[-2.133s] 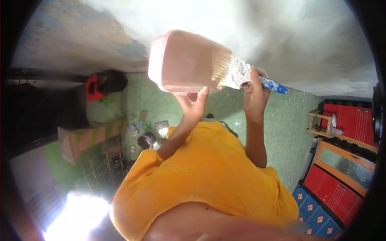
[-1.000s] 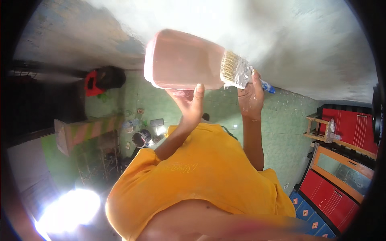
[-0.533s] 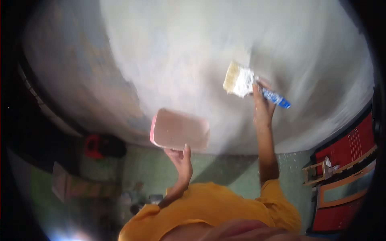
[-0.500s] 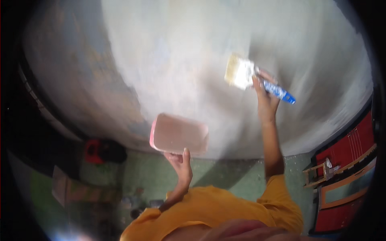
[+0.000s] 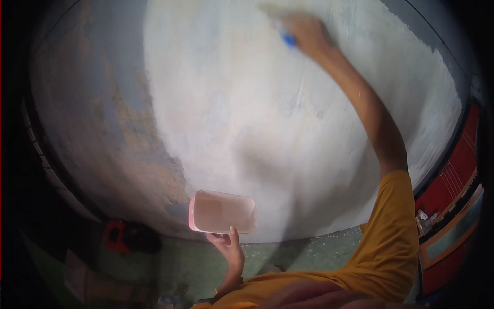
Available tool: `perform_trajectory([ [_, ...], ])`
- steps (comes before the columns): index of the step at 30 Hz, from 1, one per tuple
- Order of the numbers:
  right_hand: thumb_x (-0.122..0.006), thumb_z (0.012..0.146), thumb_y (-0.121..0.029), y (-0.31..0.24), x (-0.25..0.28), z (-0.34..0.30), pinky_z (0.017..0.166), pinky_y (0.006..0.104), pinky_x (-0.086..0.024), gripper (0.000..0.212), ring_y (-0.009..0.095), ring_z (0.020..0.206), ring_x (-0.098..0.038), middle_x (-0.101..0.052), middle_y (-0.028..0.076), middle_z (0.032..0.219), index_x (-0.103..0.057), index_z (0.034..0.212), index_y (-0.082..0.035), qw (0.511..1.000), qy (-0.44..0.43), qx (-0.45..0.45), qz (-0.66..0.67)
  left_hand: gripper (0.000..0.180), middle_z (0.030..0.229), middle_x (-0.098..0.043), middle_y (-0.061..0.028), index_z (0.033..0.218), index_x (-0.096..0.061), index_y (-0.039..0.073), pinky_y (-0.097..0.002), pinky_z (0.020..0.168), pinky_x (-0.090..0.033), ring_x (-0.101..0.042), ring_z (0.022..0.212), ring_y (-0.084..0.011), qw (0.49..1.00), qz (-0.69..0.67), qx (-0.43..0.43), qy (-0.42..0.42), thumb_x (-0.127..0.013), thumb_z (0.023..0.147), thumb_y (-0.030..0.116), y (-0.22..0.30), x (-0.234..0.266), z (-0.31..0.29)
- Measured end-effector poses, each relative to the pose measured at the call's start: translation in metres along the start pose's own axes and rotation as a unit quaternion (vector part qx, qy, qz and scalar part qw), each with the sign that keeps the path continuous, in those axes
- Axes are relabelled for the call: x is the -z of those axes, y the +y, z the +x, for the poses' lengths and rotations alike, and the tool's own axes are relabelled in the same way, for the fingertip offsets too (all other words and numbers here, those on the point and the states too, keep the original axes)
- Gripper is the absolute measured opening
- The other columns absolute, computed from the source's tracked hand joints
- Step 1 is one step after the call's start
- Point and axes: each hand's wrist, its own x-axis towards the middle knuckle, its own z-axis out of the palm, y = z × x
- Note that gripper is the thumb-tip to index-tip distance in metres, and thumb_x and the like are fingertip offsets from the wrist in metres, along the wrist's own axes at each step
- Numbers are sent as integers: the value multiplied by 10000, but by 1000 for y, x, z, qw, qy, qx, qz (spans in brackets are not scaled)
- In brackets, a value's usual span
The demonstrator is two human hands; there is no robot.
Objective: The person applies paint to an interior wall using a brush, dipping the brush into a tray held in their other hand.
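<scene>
My left hand (image 5: 230,247) grips a pink rectangular tub (image 5: 224,212) by its near edge, thumb over the rim and fingers beneath. Whitish paint coats the inside of the tub. High up against the wall (image 5: 216,92), my right hand (image 5: 307,35) is closed round a paintbrush (image 5: 288,39). Motion smears the brush; a bit of its blue handle shows below the hand, and pale bristles point to the upper left. Fresh white covers the middle of the wall, while its left part is grey with worn, brownish patches.
A green floor (image 5: 329,242) speckled with white runs along the foot of the wall. At the left lies a red and black object (image 5: 117,237), dimly lit. Red panels and a wood-framed piece (image 5: 453,234) stand at the right.
My right hand has swung up and left along the wall with the paintbrush, its arm now stretched out. In the picture, the tub and left hand sit lower as the view has tilted up.
</scene>
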Motion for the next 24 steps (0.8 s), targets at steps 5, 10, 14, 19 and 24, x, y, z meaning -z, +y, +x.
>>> perform_trajectory([
  [5,-639,797,-131,-84,9,-53,869,343,-517,310,245,1007,-627,-669,69,1088,-688,1101,-167,970,-174,-22,170,670,1322,-332,-89,1386,-173,86,-351,957,-397,-395,1185,-190,1000,4,15,9,-629,912,215,-3,10,3],
  [10,-637,847,-359,-35,6,-15,846,375,-502,291,290,899,-645,-682,121,985,-703,1062,-175,950,-137,-127,251,651,1313,-343,-86,1383,-186,93,-358,960,-397,-392,1184,-189,1000,-2,13,4,-624,915,203,-13,15,3],
  [14,-648,852,-206,11,41,67,833,379,-499,245,310,965,-633,-675,158,1034,-687,1048,-65,976,-52,-147,154,638,1320,-338,-86,1380,-193,92,-362,962,-398,-389,1189,-195,1000,-17,10,8,-619,918,198,-29,25,4],
  [19,-665,826,-352,20,34,74,853,390,-501,367,310,990,-630,-678,178,1027,-691,983,-21,986,52,-156,-16,651,1334,-326,-90,1387,-186,94,-363,965,-397,-384,1196,-198,999,-30,25,2,-622,916,199,-45,30,7],
  [24,-606,857,-198,-86,-18,-45,783,381,-521,223,254,967,-630,-665,89,1048,-694,1055,-144,995,-92,47,11,647,1335,-327,-89,1388,-187,101,-361,966,-395,-388,1194,-195,999,-12,34,16,-621,917,195,-49,36,6],
])
